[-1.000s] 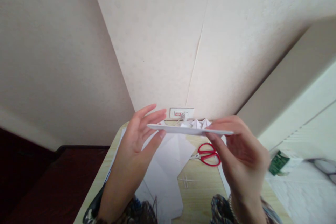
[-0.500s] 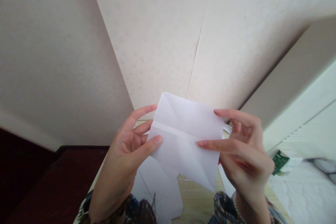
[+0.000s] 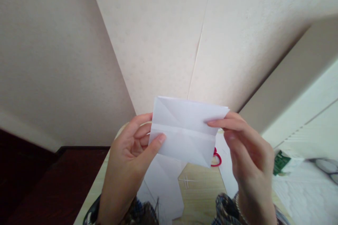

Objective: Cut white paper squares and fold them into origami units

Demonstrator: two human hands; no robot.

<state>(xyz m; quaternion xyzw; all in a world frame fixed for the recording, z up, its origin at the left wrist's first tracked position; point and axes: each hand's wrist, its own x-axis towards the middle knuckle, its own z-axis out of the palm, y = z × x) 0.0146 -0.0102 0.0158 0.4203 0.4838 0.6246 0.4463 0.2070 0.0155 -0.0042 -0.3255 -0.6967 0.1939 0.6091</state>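
A folded sheet of white paper (image 3: 182, 132) with a band-like crease across it and diagonal creases is held up above the table. My left hand (image 3: 134, 151) pinches its left edge, thumb on the near face and fingers behind. At the right edge, my right hand (image 3: 248, 154) grips the paper near the upper corner, with one finger across the front face and others partly hidden behind the sheet. Below the paper lie red-handled scissors (image 3: 217, 160), mostly covered from view, and a few thin white sticks (image 3: 186, 180).
More white paper (image 3: 166, 186) lies on the light wooden table (image 3: 199, 200), with another sheet (image 3: 226, 161) at the right. A green-and-white box (image 3: 283, 163) and glasses (image 3: 327, 167) rest on a white surface at right. Pale walls (image 3: 158, 42) stand close behind.
The paper has tilted and its lower right corner has risen, uncovering the red scissors handle. My right hand has shifted its fingers towards the upper right corner. My left hand keeps its pinch.
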